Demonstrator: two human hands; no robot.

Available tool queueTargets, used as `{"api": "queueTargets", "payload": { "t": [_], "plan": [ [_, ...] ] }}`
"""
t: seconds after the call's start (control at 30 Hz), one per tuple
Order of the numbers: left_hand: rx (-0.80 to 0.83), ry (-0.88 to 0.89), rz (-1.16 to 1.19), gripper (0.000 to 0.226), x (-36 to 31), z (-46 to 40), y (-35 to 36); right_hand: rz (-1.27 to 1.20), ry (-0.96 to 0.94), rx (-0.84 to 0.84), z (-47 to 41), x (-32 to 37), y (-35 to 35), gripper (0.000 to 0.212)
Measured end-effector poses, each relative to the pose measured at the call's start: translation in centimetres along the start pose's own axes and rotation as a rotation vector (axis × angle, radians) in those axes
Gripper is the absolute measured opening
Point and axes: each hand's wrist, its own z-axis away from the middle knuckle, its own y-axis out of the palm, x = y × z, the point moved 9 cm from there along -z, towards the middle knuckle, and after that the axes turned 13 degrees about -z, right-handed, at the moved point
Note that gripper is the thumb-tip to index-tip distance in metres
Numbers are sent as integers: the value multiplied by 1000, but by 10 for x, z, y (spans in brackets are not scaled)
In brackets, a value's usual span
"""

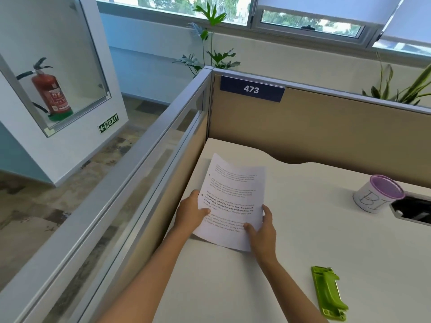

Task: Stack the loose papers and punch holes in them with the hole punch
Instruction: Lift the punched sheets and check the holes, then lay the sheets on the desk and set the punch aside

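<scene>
A stack of printed white papers is held just above the white desk, near its left side. My left hand grips the stack's left edge, thumb on top. My right hand grips the lower right edge, thumb pressed on the top sheet. Two punched holes show along the left margin of the top sheet. A green hole punch lies flat on the desk to the right of my right forearm, untouched.
A white mug with a purple inside stands at the right, beside a dark cable cut-out. Tan partition walls close the desk at the back and left. Beyond are plants and a fire extinguisher.
</scene>
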Motion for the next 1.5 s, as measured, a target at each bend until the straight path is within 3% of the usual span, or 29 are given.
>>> {"api": "queueTargets", "payload": {
  "t": [0.27, 0.63, 0.9, 1.03, 1.13, 1.3, 1.5],
  "plan": [
    [-40, -115, -315, 50, 4, -26, -3, 271, -49, -28, -26, 6, 19, 74],
    [-62, -137, -349, 49, 13, -39, 1, 501, 8, -109, -38, -12, 11, 51],
    [-76, -138, -438, 48, 11, -38, 1, 554, 25, -89, -42, -11, 9, 49],
    [-103, -128, -487, 51, 7, -34, -2, 486, 49, -99, -42, -11, 7, 60],
    [-153, -102, -490, 52, 1, -25, -7, 257, 86, -123, -42, -9, -2, 73],
    [-209, -10, -408, 54, -24, 1, -7, -18, 54, -164, -35, 8, -38, 58],
    [-97, 75, -232, 61, -66, 40, 35, -167, -9, -243, -23, 20, -105, 48]
  ]
}}
